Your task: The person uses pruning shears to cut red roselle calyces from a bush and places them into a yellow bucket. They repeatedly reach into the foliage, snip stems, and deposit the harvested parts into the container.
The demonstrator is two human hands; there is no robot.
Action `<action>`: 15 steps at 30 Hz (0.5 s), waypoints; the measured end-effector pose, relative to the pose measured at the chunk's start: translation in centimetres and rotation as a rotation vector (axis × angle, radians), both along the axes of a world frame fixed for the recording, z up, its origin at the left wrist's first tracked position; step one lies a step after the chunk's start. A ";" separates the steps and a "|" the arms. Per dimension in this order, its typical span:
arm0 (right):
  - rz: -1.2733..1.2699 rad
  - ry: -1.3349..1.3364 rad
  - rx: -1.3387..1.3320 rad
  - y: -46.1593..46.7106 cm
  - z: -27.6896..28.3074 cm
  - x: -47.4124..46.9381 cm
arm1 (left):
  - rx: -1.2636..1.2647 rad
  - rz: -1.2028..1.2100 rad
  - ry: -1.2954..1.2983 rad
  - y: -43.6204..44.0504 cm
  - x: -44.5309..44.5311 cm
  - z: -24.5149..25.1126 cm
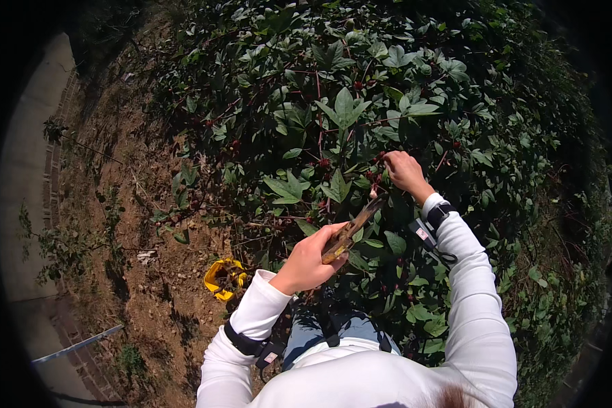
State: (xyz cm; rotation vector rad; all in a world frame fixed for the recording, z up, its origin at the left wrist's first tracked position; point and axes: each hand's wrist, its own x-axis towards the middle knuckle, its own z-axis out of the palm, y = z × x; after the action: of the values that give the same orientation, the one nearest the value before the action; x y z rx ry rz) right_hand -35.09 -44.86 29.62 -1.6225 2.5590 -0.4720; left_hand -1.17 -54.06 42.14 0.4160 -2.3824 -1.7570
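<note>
My left hand (308, 260) grips a long, brown, dry-looking bundle (354, 229), tapered at its far end. Whether it is pods or sticks I cannot tell. Higher and to the right, my right hand (407, 173) has its fingers pinched at a dark red calyx (381, 155) on a leafy shrub, which looks like roselle. My fingers partly hide that calyx. Just below it are a red stem cluster (373, 176) and a small pale bud (373, 193), close to the bundle's tip. Broad lobed leaves (344, 109) spread in front of both hands.
A yellow bag (211, 281) holding dark brown dry matter stands on bare soil (173, 301) left of my left hand. More red calyces (324, 163) hang among the branches. A brick edging (51, 168) and grey pavement (23, 178) run along the far left.
</note>
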 end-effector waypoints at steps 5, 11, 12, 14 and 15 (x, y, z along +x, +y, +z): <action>0.365 0.000 0.616 -7.5 -6.2 -3.0 | -0.160 -0.018 -0.280 -0.4 -1.3 -3.5; 0.456 -0.189 0.685 -3.2 -5.2 -1.3 | -0.284 -0.017 -0.576 -2.9 -0.8 -4.6; 0.461 -0.273 0.644 -2.0 -4.4 -1.4 | -0.318 -0.001 -0.590 -3.2 -0.9 -4.7; 0.343 -0.370 0.734 1.0 -2.5 -1.6 | -0.346 0.059 -0.593 -3.5 -0.7 -4.9; 0.311 -0.426 0.750 2.6 -1.5 -1.8 | -0.353 0.094 -0.610 -3.8 -0.6 -5.0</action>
State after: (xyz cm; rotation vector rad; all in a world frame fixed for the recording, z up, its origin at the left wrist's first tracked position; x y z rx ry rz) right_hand -36.89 -42.29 28.13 -1.3887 1.7960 0.1525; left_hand -1.73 -57.84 37.13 1.1149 -2.9285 -1.2463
